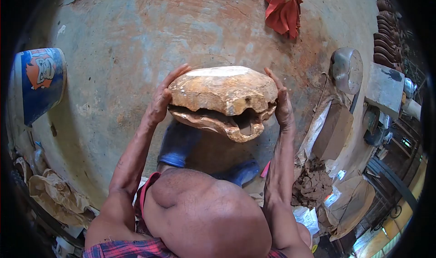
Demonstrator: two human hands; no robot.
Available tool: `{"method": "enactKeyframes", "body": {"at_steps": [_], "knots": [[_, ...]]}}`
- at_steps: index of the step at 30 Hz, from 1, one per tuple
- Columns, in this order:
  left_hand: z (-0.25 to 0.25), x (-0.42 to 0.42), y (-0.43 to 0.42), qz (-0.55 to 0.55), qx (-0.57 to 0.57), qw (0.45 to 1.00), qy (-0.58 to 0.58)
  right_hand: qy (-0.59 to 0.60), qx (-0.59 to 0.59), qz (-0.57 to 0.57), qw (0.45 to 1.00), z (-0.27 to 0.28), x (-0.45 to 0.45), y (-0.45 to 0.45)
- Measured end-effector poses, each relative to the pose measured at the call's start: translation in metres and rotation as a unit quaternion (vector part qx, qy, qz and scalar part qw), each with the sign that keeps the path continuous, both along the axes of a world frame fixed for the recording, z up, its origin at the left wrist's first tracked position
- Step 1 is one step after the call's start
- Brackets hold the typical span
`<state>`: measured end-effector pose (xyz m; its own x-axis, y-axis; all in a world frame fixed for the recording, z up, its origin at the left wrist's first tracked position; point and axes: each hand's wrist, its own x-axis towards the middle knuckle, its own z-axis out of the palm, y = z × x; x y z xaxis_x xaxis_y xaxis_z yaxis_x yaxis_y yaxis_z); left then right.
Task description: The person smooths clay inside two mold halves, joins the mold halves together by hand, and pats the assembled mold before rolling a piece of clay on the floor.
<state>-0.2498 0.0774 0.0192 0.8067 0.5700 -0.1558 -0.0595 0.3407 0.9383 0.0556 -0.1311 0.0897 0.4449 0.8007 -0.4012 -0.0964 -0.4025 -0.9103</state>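
Observation:
A large mottled tan-and-brown object (222, 92), like a mould in two stacked parts, is held up in front of me. A jagged dark gap runs between its upper and lower parts, with a hollow opening near the right end. Its top has a flat whitish patch. My left hand (162, 96) grips its left side, the thumb at the edge. My right hand (282, 102) presses against its right side, fingers up along it. Both hands are closed on the object, and their palms are partly hidden.
A blue bucket (44, 80) stands at the left. Red cloth (284, 10) lies at the top. On the right are a metal pot (346, 70), a brown block (333, 130), a heap of clay (312, 185) and stacked tiles (386, 40). Crumpled paper (56, 196) is lower left.

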Motion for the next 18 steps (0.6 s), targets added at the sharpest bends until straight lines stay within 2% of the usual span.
{"method": "enactKeyframes", "body": {"at_steps": [5, 9, 11, 12, 14, 18], "knots": [[0.008, -0.006, -0.009, 0.015, 0.018, 1.0, 0.021, -0.039, -0.001, 0.007, 0.999, 0.0, -0.01, -0.003], [0.0, -0.006, -0.019, 0.036, 0.011, 0.999, 0.006, -0.02, -0.003, 0.016, 1.0, 0.004, -0.012, -0.002], [-0.005, -0.006, -0.028, 0.118, 0.079, 0.99, 0.02, -0.033, 0.052, -0.005, 0.998, -0.006, -0.015, -0.002], [-0.001, -0.003, -0.032, 0.119, 0.079, 0.99, 0.02, -0.032, 0.052, -0.005, 0.998, -0.008, -0.02, 0.0], [0.009, 0.003, -0.039, 0.188, 0.153, 0.97, 0.035, -0.023, 0.129, -0.057, 0.99, -0.011, -0.033, 0.005], [0.014, 0.003, -0.044, 0.187, 0.179, 0.965, 0.053, -0.002, 0.197, -0.127, 0.972, -0.015, -0.048, 0.014]]}}
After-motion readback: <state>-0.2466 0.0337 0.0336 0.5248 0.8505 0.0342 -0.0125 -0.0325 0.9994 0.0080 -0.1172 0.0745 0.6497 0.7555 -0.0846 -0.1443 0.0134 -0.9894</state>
